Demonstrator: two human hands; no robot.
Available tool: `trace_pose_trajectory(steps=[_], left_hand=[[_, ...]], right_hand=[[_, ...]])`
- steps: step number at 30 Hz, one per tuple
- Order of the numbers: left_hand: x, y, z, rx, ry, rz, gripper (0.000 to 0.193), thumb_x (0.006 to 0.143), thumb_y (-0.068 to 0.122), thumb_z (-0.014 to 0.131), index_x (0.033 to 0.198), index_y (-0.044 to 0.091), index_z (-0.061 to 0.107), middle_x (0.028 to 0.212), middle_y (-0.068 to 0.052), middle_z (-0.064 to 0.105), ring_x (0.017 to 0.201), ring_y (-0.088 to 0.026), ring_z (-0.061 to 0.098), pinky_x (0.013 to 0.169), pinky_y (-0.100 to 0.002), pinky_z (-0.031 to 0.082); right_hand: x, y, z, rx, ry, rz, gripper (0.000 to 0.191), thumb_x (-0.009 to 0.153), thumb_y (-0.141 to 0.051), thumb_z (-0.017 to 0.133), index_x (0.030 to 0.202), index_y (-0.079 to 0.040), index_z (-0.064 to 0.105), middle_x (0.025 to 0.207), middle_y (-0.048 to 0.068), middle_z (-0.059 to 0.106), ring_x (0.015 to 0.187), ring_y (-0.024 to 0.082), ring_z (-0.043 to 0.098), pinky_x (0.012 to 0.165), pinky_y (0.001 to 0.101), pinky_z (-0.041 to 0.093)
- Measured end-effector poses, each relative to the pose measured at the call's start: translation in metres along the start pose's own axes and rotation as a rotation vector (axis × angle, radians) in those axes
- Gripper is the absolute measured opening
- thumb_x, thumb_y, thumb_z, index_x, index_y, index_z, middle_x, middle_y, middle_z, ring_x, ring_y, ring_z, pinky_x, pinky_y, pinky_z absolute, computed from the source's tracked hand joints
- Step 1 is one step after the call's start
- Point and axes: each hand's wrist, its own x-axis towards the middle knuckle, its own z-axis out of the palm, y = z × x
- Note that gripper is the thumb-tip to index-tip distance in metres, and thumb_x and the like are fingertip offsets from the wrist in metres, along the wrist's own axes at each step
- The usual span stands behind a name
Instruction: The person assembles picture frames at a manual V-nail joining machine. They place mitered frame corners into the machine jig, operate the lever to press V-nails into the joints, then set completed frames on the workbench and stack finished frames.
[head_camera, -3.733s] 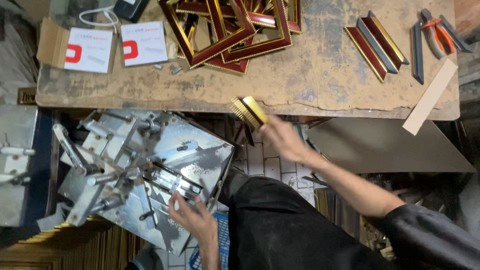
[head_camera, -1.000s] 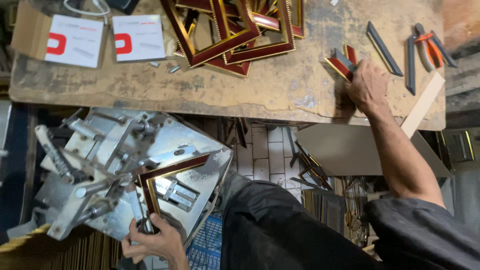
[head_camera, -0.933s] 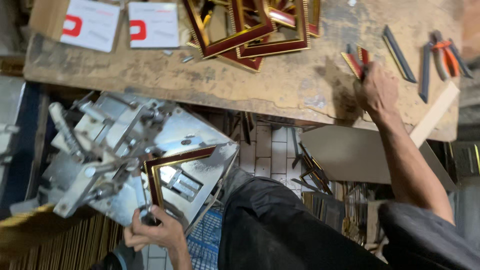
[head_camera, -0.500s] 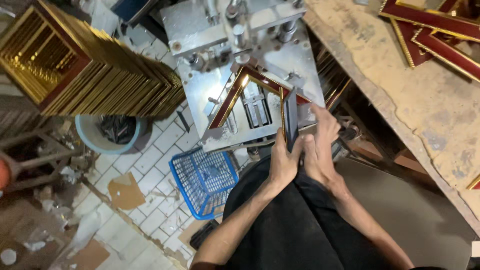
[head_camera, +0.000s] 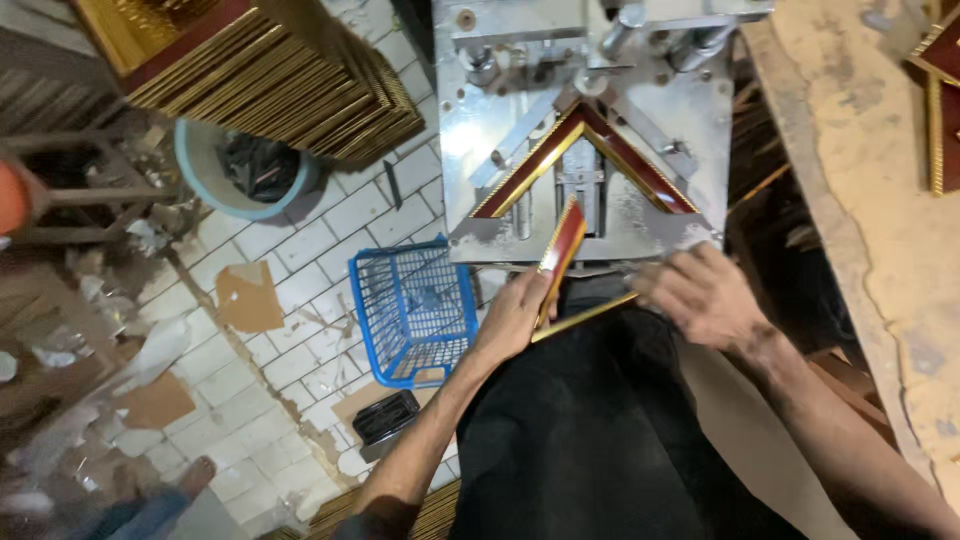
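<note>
**Frame strips at the corner-joining machine**

Left hand (head_camera: 515, 315): fingers closed around a red-and-gold moulding strip (head_camera: 560, 245), held on edge, its far end leaning over the front lip of the metal machine table (head_camera: 470, 150).

Right hand (head_camera: 705, 295): fingers spread and curled, at the near end of a thin gold strip (head_camera: 585, 315) that runs between the two hands; whether it actually grips the strip cannot be told.

Just beyond both hands: two joined moulding pieces (head_camera: 585, 150) lying on the table as an inverted V, clamps behind them.

Left of the left hand: blue wire basket (head_camera: 415, 310) on tiled floor (head_camera: 300, 250).

Farther left: pale bucket (head_camera: 245, 170); stacked gold frames (head_camera: 260, 75).

Right of the right hand: worn workbench (head_camera: 860, 170).
</note>
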Motion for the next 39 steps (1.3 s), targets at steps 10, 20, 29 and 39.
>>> trace_pose_trajectory(steps=[10, 20, 29, 39], left_hand=[[-0.013, 0.018, -0.036, 0.016, 0.516, 0.229, 0.048, 0.106, 0.019, 0.050, 0.144, -0.003, 0.031, 0.100, -0.019, 0.061, 0.087, -0.036, 0.061, 0.079, -0.045, 0.048], [0.034, 0.044, -0.049, 0.646, 0.498, 0.604, 0.036, 0.102, 0.003, 0.055, 0.137, -0.004, 0.057, 0.108, -0.021, 0.069, 0.098, -0.037, 0.066, 0.088, -0.048, 0.051], [0.064, 0.037, -0.051, 1.054, 0.707, 0.725, 0.030, 0.093, 0.017, 0.074, 0.122, 0.009, 0.074, 0.117, -0.007, 0.069, 0.104, -0.027, 0.058, 0.086, -0.044, 0.042], [0.112, 0.052, -0.047, 0.796, 0.679, 0.623, 0.027, 0.095, 0.032, 0.078, 0.119, 0.020, 0.079, 0.103, -0.001, 0.057, 0.106, -0.025, 0.044, 0.090, -0.045, 0.031]], right_hand=[[0.053, 0.043, 0.042, -0.454, 0.043, 0.372, 0.047, 0.099, -0.010, 0.067, 0.146, -0.015, 0.064, 0.122, 0.008, 0.064, 0.103, 0.024, 0.062, 0.085, 0.0378, 0.047], [0.005, 0.022, 0.056, -0.308, -0.014, 0.307, 0.055, 0.090, -0.019, 0.072, 0.143, -0.013, 0.062, 0.134, 0.009, 0.060, 0.100, 0.026, 0.054, 0.083, 0.0418, 0.040], [-0.014, 0.030, 0.044, -0.152, 0.354, 0.380, 0.028, 0.098, -0.011, 0.081, 0.126, -0.011, 0.075, 0.128, 0.001, 0.066, 0.108, 0.022, 0.055, 0.089, 0.0388, 0.040], [0.041, 0.061, 0.057, -0.203, 0.257, 0.555, 0.033, 0.096, -0.031, 0.085, 0.126, -0.020, 0.078, 0.132, 0.009, 0.057, 0.120, 0.029, 0.045, 0.091, 0.0453, 0.032]])
